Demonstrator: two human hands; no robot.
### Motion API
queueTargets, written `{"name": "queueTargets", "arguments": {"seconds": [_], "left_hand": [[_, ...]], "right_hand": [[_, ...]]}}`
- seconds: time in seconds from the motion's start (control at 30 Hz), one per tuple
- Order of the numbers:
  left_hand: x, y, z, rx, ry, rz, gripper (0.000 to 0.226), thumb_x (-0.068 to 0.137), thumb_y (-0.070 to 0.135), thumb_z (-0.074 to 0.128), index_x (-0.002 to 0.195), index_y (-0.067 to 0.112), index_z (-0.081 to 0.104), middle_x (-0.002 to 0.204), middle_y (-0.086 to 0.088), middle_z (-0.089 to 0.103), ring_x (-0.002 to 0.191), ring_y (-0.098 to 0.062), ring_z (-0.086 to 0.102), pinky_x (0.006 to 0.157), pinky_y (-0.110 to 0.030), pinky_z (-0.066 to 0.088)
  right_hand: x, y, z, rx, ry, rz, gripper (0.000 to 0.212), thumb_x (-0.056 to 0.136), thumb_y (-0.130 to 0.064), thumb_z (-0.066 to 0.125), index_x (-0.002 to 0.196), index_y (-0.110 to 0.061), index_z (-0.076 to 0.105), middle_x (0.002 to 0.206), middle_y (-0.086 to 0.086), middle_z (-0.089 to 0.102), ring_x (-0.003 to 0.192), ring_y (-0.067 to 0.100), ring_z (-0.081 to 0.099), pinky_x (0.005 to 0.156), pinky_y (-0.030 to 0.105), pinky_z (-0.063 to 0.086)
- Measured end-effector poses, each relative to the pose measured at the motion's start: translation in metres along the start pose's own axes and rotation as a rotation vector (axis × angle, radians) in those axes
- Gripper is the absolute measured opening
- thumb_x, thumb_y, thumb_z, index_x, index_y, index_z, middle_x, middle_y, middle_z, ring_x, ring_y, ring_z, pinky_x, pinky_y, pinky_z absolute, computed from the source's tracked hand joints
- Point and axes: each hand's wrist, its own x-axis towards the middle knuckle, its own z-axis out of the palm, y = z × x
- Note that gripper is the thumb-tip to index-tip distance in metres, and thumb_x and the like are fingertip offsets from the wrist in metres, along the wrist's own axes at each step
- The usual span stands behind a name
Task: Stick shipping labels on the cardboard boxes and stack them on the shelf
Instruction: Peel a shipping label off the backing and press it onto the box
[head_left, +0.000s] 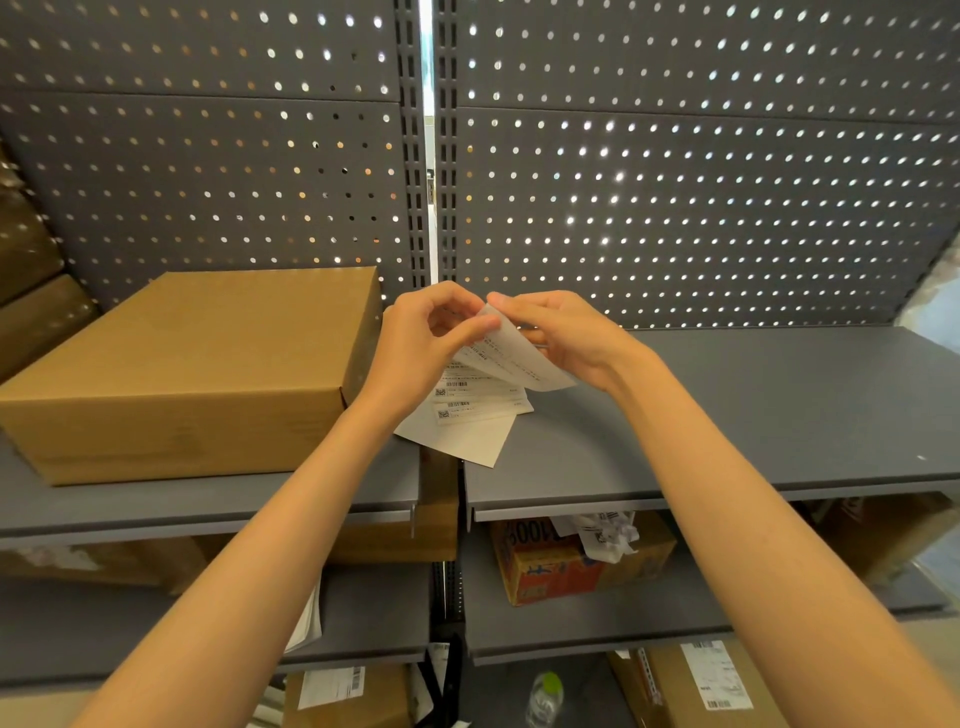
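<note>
A plain brown cardboard box (187, 374) sits on the left grey shelf (208, 504), with no label visible on it. Just right of the box, both hands meet over a stack of white shipping labels (480, 410) lying on the shelf. My left hand (421, 343) pinches the top of a label sheet (519, 358). My right hand (566, 332) grips the same sheet's upper edge, which curls up off the stack. Printed barcodes and QR codes show on the sheets beneath.
A grey pegboard back wall (675, 182) rises behind. The right shelf (779, 415) runs to the frame edge. Lower shelves hold an orange printed carton (550, 571), crumpled paper (605, 535), labelled cardboard boxes (711, 686) and a plastic bottle (545, 696). Brown boxes (26, 291) stack at far left.
</note>
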Motion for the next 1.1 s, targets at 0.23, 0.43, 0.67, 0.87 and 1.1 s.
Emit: {"name": "queueTargets", "arguments": {"seconds": [0.23,0.43,0.67,0.87,1.1], "left_hand": [[0.0001,-0.0034,0.001,-0.004,0.008,-0.008,0.006,0.081,0.022,0.071,0.081,0.024,0.065,0.079,0.001,0.07,0.072,-0.014,0.066,0.07,-0.029,0.055],[0.0005,-0.0041,0.0012,-0.003,0.018,-0.02,0.009,0.081,0.021,0.071,0.085,0.016,0.066,0.078,0.0,0.07,0.071,-0.016,0.066,0.07,-0.033,0.056],[0.0006,-0.0033,0.0011,0.009,0.018,-0.011,0.008,0.081,0.021,0.071,0.085,0.018,0.066,0.079,0.0,0.069,0.072,-0.017,0.066,0.068,-0.029,0.056],[0.0,-0.0043,0.0007,0.03,-0.006,-0.03,0.013,0.082,0.021,0.07,0.089,0.011,0.067,0.076,-0.004,0.068,0.068,-0.016,0.065,0.069,-0.034,0.056],[0.0006,-0.0059,0.0003,0.036,-0.002,-0.035,0.013,0.081,0.022,0.071,0.09,0.012,0.067,0.08,-0.001,0.069,0.069,-0.018,0.066,0.064,-0.033,0.056]], "right_hand": [[-0.003,-0.0008,-0.0002,0.001,-0.003,-0.038,0.033,0.088,-0.037,0.06,0.099,-0.008,0.073,0.095,0.009,0.07,0.087,0.017,0.057,0.082,0.029,0.042],[-0.003,-0.0033,-0.0009,-0.088,0.026,-0.112,0.023,0.09,-0.03,0.059,0.091,-0.011,0.073,0.069,-0.012,0.064,0.067,0.002,0.053,0.067,0.016,0.04],[-0.003,-0.0041,-0.0005,-0.091,0.031,-0.149,0.02,0.09,-0.024,0.059,0.092,-0.008,0.072,0.062,-0.013,0.06,0.059,-0.003,0.049,0.059,0.01,0.04],[-0.0017,-0.0077,0.0006,-0.275,0.106,-0.258,0.013,0.087,-0.017,0.061,0.08,-0.017,0.072,0.085,0.002,0.071,0.082,0.008,0.062,0.084,0.026,0.048],[0.0022,-0.0091,0.0033,-0.352,0.024,-0.202,0.02,0.092,-0.018,0.052,0.086,-0.013,0.07,0.084,0.003,0.066,0.068,-0.001,0.051,0.069,0.015,0.041]]}}
